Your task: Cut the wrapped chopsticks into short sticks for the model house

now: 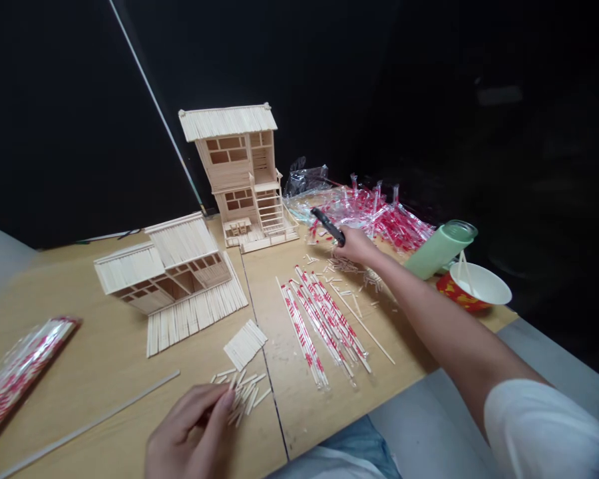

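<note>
Wooden stick pieces (242, 396) under left hand (187, 432), fingers nearly closed, hold unclear; light, brittle, pinch mid-length. Right hand (355, 245) grips black cutter (328, 226).

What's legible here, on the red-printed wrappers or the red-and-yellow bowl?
No legible text anywhere.
The red print on the clear wrappers and on the packed bundle is too small and blurred to read.
The red-and-yellow pattern on the bowl shows no readable word.
</note>
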Action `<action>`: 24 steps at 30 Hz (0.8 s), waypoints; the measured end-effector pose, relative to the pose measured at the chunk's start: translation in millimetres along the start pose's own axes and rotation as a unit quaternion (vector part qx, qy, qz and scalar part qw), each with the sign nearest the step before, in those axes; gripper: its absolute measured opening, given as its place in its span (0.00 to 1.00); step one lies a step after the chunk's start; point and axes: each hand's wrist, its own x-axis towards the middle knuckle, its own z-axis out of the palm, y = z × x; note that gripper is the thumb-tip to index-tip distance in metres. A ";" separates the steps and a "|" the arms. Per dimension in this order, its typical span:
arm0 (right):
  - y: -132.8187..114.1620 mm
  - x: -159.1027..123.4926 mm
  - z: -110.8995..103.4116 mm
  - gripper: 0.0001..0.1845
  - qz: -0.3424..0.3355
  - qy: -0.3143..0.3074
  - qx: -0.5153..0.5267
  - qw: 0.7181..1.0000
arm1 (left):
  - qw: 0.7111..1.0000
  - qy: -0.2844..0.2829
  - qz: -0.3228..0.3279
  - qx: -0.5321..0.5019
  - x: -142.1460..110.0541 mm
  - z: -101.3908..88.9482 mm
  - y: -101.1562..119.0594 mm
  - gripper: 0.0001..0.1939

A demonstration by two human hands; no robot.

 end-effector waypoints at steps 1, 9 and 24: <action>-11.5 -15.9 3.5 0.12 -0.006 -0.006 0.030 1.000 | 0.999 -0.008 -0.018 -0.032 5.0 8.3 6.0 0.13; -95.1 -154.0 41.8 0.18 -0.002 -0.158 0.555 0.817 | 0.966 -0.034 -0.055 -0.250 42.8 73.9 48.4 0.12; -107.1 -172.5 62.1 0.17 0.005 -0.139 0.573 0.808 | 0.965 -0.032 -0.035 -0.258 38.8 68.1 45.4 0.09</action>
